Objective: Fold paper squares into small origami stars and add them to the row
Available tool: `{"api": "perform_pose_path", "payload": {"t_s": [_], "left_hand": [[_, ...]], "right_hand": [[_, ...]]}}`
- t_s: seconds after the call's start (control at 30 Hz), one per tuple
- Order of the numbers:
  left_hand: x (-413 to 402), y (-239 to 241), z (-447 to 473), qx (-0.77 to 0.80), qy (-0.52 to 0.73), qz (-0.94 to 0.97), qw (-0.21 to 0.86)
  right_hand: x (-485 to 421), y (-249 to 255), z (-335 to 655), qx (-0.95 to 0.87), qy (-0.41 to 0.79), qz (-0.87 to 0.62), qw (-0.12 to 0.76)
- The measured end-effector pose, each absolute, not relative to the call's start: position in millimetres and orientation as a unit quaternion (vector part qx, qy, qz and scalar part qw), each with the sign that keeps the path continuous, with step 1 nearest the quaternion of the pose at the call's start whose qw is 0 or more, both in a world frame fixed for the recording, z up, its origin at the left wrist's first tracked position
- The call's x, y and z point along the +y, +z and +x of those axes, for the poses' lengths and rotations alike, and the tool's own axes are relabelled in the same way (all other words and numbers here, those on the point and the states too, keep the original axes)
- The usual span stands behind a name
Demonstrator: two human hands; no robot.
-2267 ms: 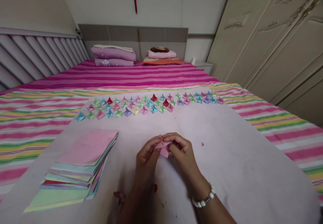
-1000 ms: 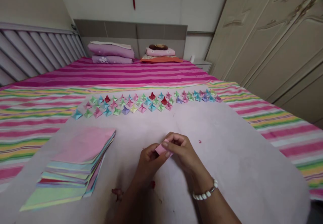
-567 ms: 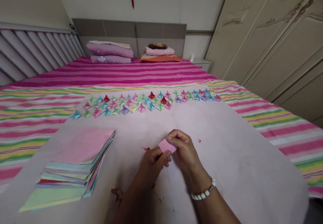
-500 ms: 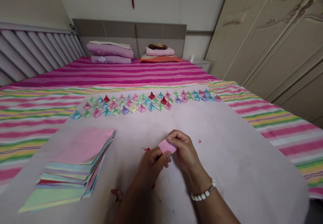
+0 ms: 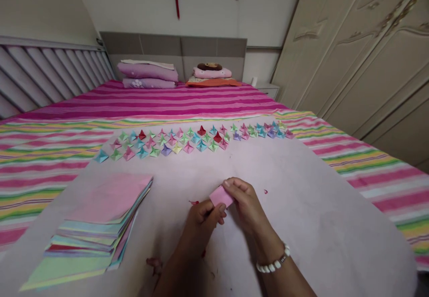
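Between my two hands is a small folded square of pink paper (image 5: pixel 220 197), held above the pale board. My left hand (image 5: pixel 205 216) pinches its lower edge, thumb on top and fingers curled beneath. On the upper right corner, my right hand (image 5: pixel 244 196) grips with thumb and fingers; a white beaded bracelet circles that wrist. Farther back stand rows of small folded paper boats (image 5: pixel 166 149) in pink, green, blue, red, purple and yellow. To the left lies a fanned stack of coloured paper sheets (image 5: pixel 110 196), pink uppermost.
The pale board (image 5: pixel 295 198) rests on a striped bedspread (image 5: pixel 362 163). Small red scraps (image 5: pixel 193 202) lie by my left hand, and a reddish crumpled bit (image 5: pixel 154 263) sits near the left forearm. Folded bedding (image 5: pixel 147 71) is piled at the headboard; a wardrobe (image 5: pixel 355 51) stands at right.
The view has tilted slightly, so everything sits a little lower in the picture. Both hands keep their hold on the pink paper, with hardly any shift of the fingers.
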State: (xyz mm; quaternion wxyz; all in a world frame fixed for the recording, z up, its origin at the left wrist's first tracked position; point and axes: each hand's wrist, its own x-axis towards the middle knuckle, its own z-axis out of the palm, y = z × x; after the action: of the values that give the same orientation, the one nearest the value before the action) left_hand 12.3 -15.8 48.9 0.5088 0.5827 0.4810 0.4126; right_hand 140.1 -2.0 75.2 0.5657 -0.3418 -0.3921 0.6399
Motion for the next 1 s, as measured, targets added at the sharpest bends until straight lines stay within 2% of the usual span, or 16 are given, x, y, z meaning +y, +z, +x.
{"api": "perform_pose_path", "payload": {"t_s": [0.23,0.63,0.87,1.0], "left_hand": [[-16.0,45.8,12.6,0.461,0.400,0.580,0.540],[-16.1,48.9,10.7,0.486,0.431,0.564,0.510],[-16.1,41.3,10.6,0.459,0.403,0.584,0.534],[-15.4,43.0,11.5,0.461,0.436,0.571,0.521]], "right_hand": [[-1.4,74.8,143.8,-0.398,0.619,-0.353,0.578],[-2.5,75.0,141.9,-0.426,0.642,-0.308,0.558],[-1.4,70.1,142.6,-0.412,0.633,-0.327,0.568],[-0.9,70.7,143.9,-0.425,0.601,-0.351,0.578]]}}
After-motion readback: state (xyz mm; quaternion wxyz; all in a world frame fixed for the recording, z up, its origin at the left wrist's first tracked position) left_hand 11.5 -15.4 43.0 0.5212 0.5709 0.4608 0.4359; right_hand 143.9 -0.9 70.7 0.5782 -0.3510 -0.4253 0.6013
